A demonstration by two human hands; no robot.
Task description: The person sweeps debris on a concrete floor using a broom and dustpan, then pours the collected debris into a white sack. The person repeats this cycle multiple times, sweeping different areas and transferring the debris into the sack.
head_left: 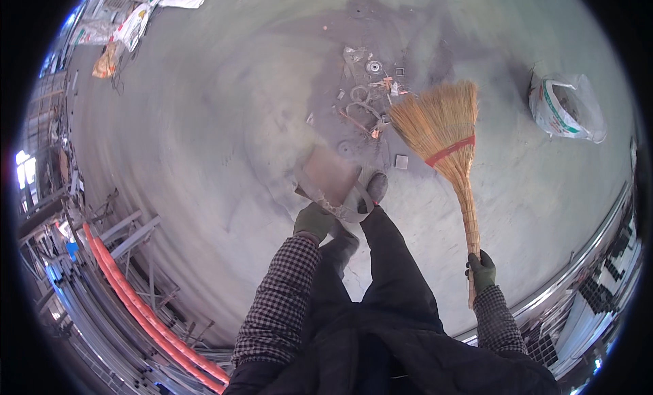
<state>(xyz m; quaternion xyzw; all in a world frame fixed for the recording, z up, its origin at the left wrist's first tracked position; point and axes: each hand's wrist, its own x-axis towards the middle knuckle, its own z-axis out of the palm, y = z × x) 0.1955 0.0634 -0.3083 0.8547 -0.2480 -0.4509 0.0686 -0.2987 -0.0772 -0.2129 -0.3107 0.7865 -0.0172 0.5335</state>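
Note:
My right hand [483, 271], in a dark green glove, is wrapped round the handle of a straw broom [445, 126]. The broom's bristles fan out to the upper left and reach the edge of a debris pile [367, 99] on the floor. In a green glove, my left hand [314, 221] is closed on the near edge of a worn grey dustpan [332, 176], beside my shoes. The fingers are partly hidden there. Scraps, rings, bits of paper and small square pieces make up the pile, just beyond the dustpan. One square metal piece [401, 161] lies apart from it.
A white sack [566, 109], open at the top, stands at the right. Long metal profiles and red-wrapped lengths [132, 286] are stacked at the lower left. More square tubes [585, 306] lie at the lower right. Crumpled sacks [129, 31] sit at the far left.

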